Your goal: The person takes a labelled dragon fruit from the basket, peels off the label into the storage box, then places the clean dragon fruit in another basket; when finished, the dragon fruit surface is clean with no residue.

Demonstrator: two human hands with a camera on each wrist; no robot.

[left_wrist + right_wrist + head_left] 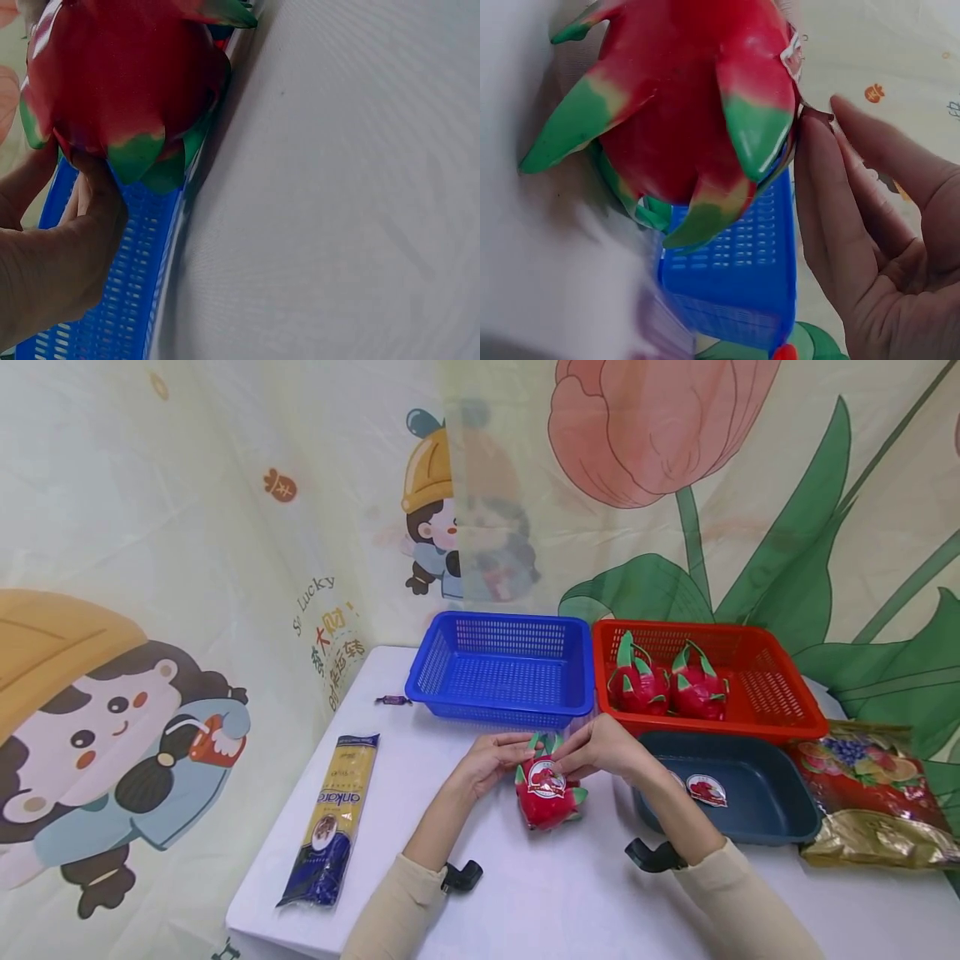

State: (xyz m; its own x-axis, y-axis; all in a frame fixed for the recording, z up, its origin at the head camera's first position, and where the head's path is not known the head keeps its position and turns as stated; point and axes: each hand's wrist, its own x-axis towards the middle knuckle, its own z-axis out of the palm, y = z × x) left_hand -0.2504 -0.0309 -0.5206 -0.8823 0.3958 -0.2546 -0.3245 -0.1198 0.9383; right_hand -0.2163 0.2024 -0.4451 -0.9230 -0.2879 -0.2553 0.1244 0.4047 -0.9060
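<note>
A red dragon fruit (546, 812) with green-tipped scales lies on the white table in front of me. A round white-and-red sticker (546, 779) is on its upper side. My left hand (489, 760) holds the fruit by its leafy end from the left, thumb and fingers bent against it in the left wrist view. From the right, my right hand (606, 745) pinches the sticker's edge between thumb and fingers. In the right wrist view that edge of the sticker (815, 112) stands off the dragon fruit's skin.
Behind the fruit stands a blue basket (501, 710), beside a red basket (780, 714) holding two dragon fruits (639, 687). A dark blue tray (757, 768) with stickers (707, 790) is at right, next to a red-gold bag (873, 793). A pasta pack (330, 822) and a wrapped candy (392, 700) lie left.
</note>
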